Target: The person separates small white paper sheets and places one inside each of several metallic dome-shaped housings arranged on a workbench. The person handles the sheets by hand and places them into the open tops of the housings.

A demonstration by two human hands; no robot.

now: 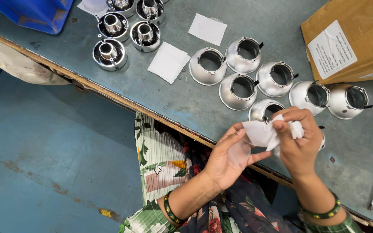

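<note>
Holding frosted disc [239, 152] in left hand [226, 159], right hand [298, 144] wiping with cloth [265, 133].

A single head-worn camera looks steeply down from above the person's own lap, close enough that the left hand [229, 157] and right hand [298, 140] fill the lower middle of the frame. The view is rotated: the wooden front edge of the grey-blue surface [152, 90] runs diagonally from upper left to lower right, with the worktop spreading toward the top and right. The blue floor [44, 151] takes the lower left. Silver reflector cups [242, 86] sit at mid-distance beyond the hands, and a cardboard box [350, 39] is cut off by the top right corner.
</note>
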